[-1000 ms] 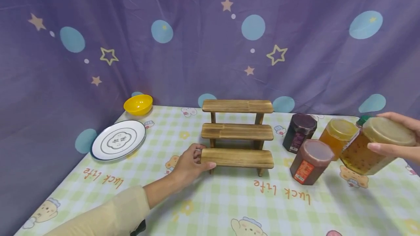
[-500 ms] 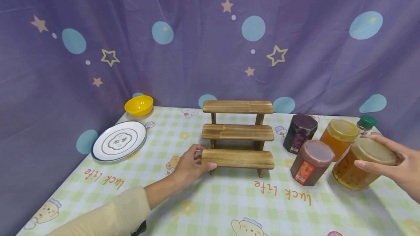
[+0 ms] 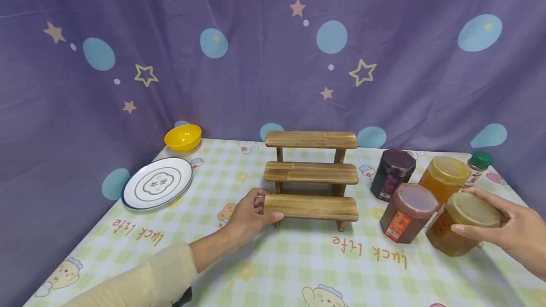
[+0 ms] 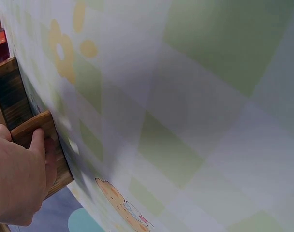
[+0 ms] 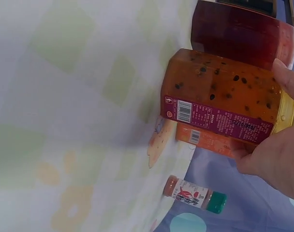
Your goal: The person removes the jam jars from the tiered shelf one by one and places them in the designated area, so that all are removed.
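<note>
At the left end of the lowest board of a three-tier wooden display stand [image 3: 311, 206], my left hand [image 3: 249, 214] grips the edge, thumb over the front. The left wrist view shows its fingers [image 4: 38, 142] against the stand's side. My right hand [image 3: 514, 231] holds a jar of seedy amber jam [image 5: 219, 92] round its gold lid, thumb on the near side. This jar appears upright with its base at the tablecloth. Close beside it are a dark red jar [image 3: 408, 214], an orange jar [image 3: 441, 179] and a dark purple jar [image 3: 391, 176].
Behind the right hand stands a small green-capped seasoning bottle [image 3: 479, 165]. A white plate [image 3: 179, 181] and a yellow bowl [image 3: 183, 139] lie at the left. Checked cloth [image 3: 273, 269] covers the table, and a purple curtain [image 3: 264, 84] hangs behind.
My right hand has brought the amber jam jar leftward and down to the cloth, from tilted to upright, beside the dark red jar. The left hand has stayed on the stand.
</note>
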`<action>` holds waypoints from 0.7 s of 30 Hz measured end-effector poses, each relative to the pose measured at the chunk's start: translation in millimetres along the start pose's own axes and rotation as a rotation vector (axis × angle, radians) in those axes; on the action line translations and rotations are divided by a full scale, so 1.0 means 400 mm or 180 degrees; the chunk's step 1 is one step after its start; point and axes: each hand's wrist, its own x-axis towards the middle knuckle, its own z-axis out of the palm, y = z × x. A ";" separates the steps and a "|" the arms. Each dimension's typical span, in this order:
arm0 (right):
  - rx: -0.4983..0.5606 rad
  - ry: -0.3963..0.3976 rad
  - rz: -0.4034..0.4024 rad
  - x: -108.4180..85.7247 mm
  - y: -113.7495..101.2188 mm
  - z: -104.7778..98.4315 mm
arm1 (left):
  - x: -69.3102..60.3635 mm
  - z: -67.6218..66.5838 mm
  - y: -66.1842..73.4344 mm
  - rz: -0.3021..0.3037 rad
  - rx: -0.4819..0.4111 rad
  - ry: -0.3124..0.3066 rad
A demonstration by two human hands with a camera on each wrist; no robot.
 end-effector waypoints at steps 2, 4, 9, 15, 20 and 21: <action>0.0027 -0.0001 0.0009 -0.001 0.005 0.002 | 0.001 0.001 -0.001 0.0003 0.0000 0.0002; 0.0057 -0.0026 0.0024 -0.001 0.009 0.004 | 0.001 0.002 0.000 0.0006 -0.0013 0.0009; 0.0258 -0.0188 0.0031 -0.001 0.017 0.004 | 0.001 0.003 0.000 -0.0006 -0.0038 0.0009; 0.0437 -0.0514 0.0011 -0.003 0.033 0.000 | 0.003 0.002 0.000 -0.0017 -0.0082 0.0012; 0.0710 -0.0618 -0.0231 0.001 0.055 0.000 | 0.002 0.002 -0.002 -0.0046 -0.0053 0.0018; 0.0766 -0.0624 -0.0269 0.002 0.056 -0.001 | 0.002 0.003 -0.002 -0.0047 -0.0041 0.0016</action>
